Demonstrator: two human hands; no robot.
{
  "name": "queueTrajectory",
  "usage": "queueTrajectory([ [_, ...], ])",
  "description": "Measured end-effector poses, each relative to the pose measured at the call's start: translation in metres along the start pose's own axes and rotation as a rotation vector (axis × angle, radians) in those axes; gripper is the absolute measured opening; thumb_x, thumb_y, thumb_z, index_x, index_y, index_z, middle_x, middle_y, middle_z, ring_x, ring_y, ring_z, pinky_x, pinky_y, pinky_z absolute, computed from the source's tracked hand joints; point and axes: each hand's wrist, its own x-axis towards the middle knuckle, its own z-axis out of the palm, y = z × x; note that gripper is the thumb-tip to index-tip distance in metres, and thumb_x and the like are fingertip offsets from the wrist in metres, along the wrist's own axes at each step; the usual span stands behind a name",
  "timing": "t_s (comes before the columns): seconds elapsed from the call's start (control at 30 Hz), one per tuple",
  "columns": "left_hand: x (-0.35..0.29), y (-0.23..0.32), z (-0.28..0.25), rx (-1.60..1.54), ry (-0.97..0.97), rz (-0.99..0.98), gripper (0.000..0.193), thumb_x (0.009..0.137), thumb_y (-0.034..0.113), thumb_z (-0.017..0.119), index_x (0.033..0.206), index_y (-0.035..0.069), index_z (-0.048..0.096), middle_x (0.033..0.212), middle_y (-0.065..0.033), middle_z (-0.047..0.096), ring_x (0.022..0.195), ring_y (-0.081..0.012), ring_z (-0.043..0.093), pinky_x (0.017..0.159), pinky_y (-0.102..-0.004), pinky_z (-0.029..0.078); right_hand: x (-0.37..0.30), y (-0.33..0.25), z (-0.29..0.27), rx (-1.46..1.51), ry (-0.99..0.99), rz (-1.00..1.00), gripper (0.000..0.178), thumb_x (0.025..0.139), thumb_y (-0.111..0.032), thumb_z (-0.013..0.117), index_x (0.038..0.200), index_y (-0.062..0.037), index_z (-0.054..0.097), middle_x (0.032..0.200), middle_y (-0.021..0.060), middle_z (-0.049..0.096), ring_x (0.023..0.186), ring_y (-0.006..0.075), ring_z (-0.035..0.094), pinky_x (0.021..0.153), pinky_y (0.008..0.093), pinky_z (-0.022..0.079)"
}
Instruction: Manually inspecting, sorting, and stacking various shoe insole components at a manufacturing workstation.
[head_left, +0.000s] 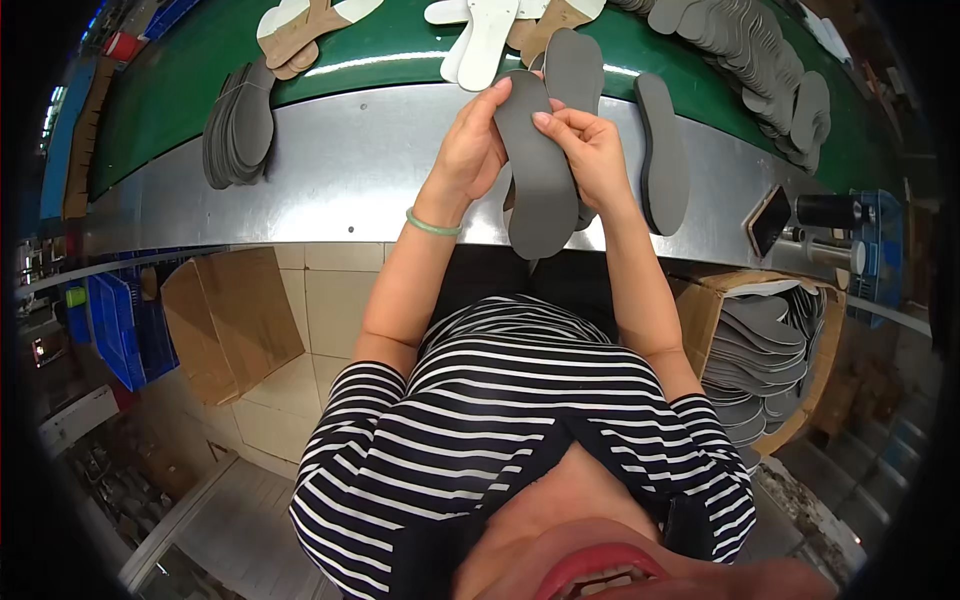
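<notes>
A dark grey shoe insole (541,190) is held up over the metal edge of the bench, between both my hands. My left hand (472,145) grips its left side near the upper end, a green bangle on that wrist. With thumb and fingers, my right hand (592,158) pinches the opposite edge. Just beyond the held insole lies another grey insole (575,70), partly covered. One more grey insole (664,155) rests to the right of my right hand. Farther left sits a tied bundle of grey insoles (240,125).
Behind the metal strip (330,150) runs a green belt surface (390,62) with white insoles (487,45), brown-and-white pieces (300,30) and a long row of grey insoles (740,60). Cardboard boxes stand below, one (832,345) full of insoles at right, another (235,325) at left.
</notes>
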Motion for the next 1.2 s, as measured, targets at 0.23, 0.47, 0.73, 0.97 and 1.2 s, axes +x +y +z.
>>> queueTrajectory([
  [0.23, 0.005, 0.003, -0.022, -0.027, 0.158, 0.038, 0.041, 0.103, 0.032, 0.033, 0.121, 0.0, 0.051, 0.107, -0.0177, 0.065, 0.095, -0.0257, 0.066, 0.083, -0.037, 0.054, -0.015, 0.01, 0.006, -0.078, -0.013, 0.002, 0.014, 0.085, -0.007, 0.071, 0.093, 0.0025, 0.063, 0.069, 0.0022, 0.065, 0.061, 0.0053, 0.059, 0.055, 0.0191, 0.045],
  [0.47, 0.002, 0.02, -0.046, -0.061, 0.06, 0.012, 0.041, 0.103, 0.036, 0.034, 0.131, 0.008, 0.043, 0.122, -0.0233, 0.059, 0.108, -0.0426, 0.06, 0.092, -0.0517, 0.05, -0.036, 0.024, 0.007, -0.243, 0.071, 0.052, 0.029, 0.082, -0.007, 0.074, 0.103, 0.0016, 0.057, 0.059, 0.0004, 0.06, 0.047, 0.0047, 0.053, 0.039, 0.0202, 0.036],
  [0.73, -0.004, 0.025, -0.045, -0.064, 0.13, 0.019, 0.042, 0.103, 0.035, 0.035, 0.134, 0.007, 0.041, 0.126, -0.0264, 0.055, 0.108, -0.0451, 0.059, 0.093, -0.0527, 0.05, -0.026, 0.034, 0.006, -0.26, 0.099, 0.076, 0.025, 0.081, -0.011, 0.075, 0.096, 0.006, 0.065, 0.06, 0.0031, 0.064, 0.047, 0.0064, 0.056, 0.04, 0.0213, 0.041],
  [0.97, -0.006, 0.025, -0.042, -0.058, 0.132, 0.048, 0.043, 0.103, 0.035, 0.036, 0.135, 0.007, 0.04, 0.125, -0.0276, 0.055, 0.108, -0.045, 0.059, 0.092, -0.0526, 0.051, -0.024, 0.033, 0.005, -0.25, 0.102, 0.1, 0.023, 0.08, -0.012, 0.075, 0.092, 0.0049, 0.066, 0.063, 0.0048, 0.066, 0.047, 0.0067, 0.057, 0.04, 0.0217, 0.042],
  [1.2, -0.024, 0.036, -0.019, 0.255, 0.194, 0.337, 0.041, 0.099, 0.026, 0.048, 0.135, 0.004, 0.044, 0.121, -0.0237, 0.058, 0.109, -0.0348, 0.059, 0.097, -0.0422, 0.045, -0.024, 0.02, 0.012, -0.304, 0.086, 0.128, 0.015, 0.081, -0.01, 0.074, 0.086, 0.0027, 0.067, 0.065, 0.004, 0.067, 0.048, 0.0057, 0.055, 0.041, 0.0208, 0.04],
])
